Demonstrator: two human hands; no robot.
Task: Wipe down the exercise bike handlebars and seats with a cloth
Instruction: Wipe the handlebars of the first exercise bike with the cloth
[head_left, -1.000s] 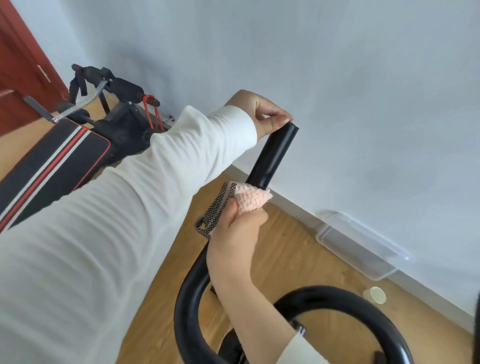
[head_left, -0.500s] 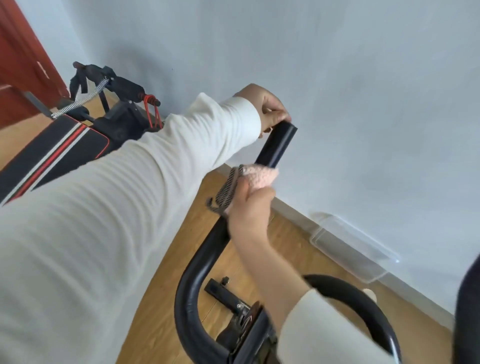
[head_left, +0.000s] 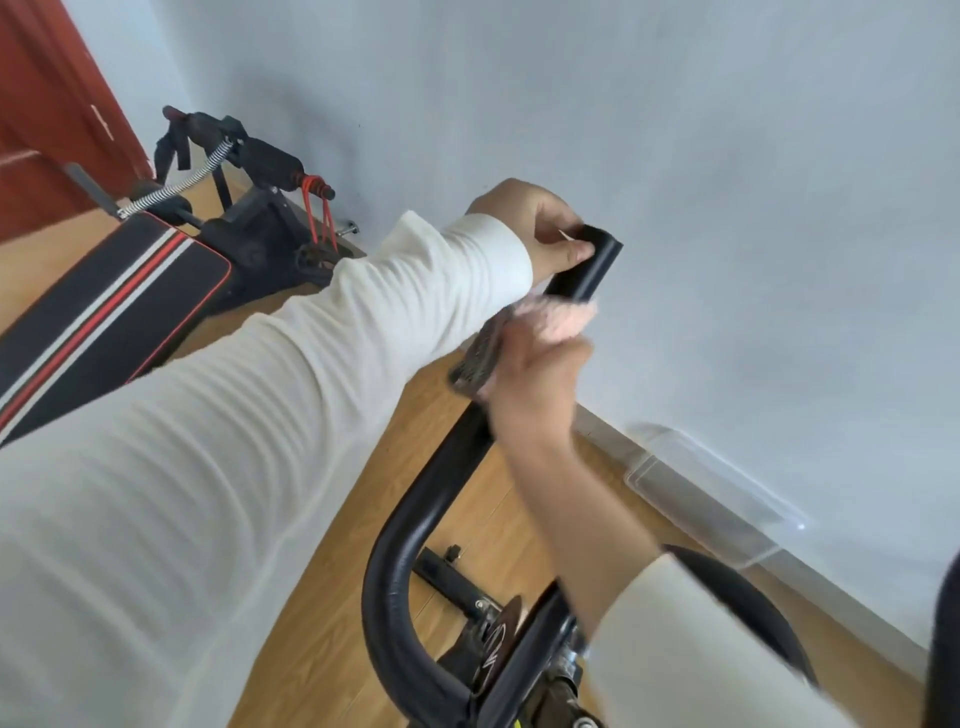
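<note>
The bike's black handlebar (head_left: 415, 525) curves up from the bottom centre to an open tip near the wall. My left hand (head_left: 535, 228) grips that tip, thumb on the near side. Just below it my right hand (head_left: 540, 384) holds a pink cloth (head_left: 556, 319) with a dark mesh backing, wrapped round the bar. The hand is blurred with motion. A second loop of the handlebar (head_left: 748, 592) shows at the lower right. The bike's seat is out of view.
A black sit-up bench (head_left: 114, 306) with red and white stripes, a spring and red bands stands at the left by a red-brown door (head_left: 47, 104). A clear plastic lid (head_left: 711, 499) lies along the skirting on the wood floor. The white wall is close ahead.
My right hand has slid the cloth up the bar from its middle to just under the left hand. The left hand has stayed on the tip.
</note>
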